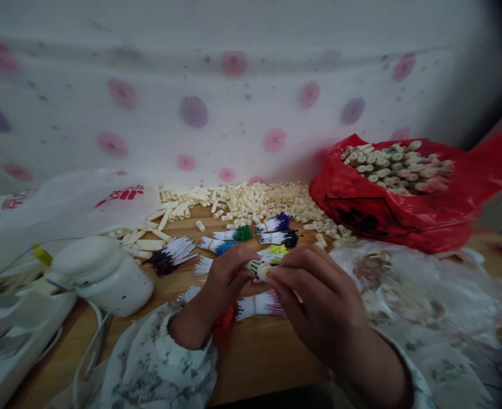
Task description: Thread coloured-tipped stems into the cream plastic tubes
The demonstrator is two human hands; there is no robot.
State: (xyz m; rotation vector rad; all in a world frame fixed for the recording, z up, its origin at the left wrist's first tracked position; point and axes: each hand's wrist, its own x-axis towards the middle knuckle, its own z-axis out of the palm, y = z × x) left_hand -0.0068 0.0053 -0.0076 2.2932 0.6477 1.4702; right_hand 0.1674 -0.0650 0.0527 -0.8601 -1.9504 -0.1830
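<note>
Before me my left hand [223, 278] is closed around a short cream pen barrel [254, 265] with dark slots and small coloured bits at its end. My right hand [321, 292] pinches a small round cream piece [264, 272] at the barrel's right end; whether the two are joined I cannot tell. Thin white refills lie bundled around my hands: green-tipped [236, 233], blue-tipped [220, 245], black-tipped [281, 238], dark-blue-tipped [275, 223], yellow-tipped [275, 250] and pink-tipped [257, 305]. Something red [224, 322] is partly hidden under my left wrist.
Cream tubes [272, 199] are heaped along the wall. At right, a red bag [370, 218] holds many pens [387, 165], with a clear plastic bag [425, 278] in front. A white rounded appliance [120, 284] with a cable and a white bag [80, 199] are at left on the wooden table [272, 352].
</note>
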